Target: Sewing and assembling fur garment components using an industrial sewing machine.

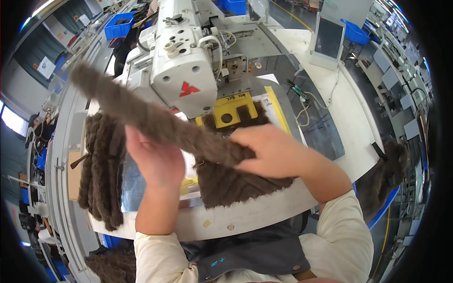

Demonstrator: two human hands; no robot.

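Note:
A long brown fur strip [155, 115] is stretched slantwise in front of the sewing machine head, its far upper-left end blurred by motion. My left hand [158, 158] holds it from below near its middle, with the fingertips partly hidden behind the fur. At the lower right end, my right hand [271, 148] grips the strip between thumb and fingers. Beneath my hands lies a flat brown fur piece [240, 186] with a ragged front edge. A yellow plate with a round hole [236, 111] rests over more brown fur under the machine.
The white sewing machine [181, 70] fills the back middle. Several brown fur rolls [101, 170] lie at the table's left edge. Green-handled snips [297, 89] and a screen [328, 40] are on the right. More fur [382, 184] hangs over a blue bin at far right.

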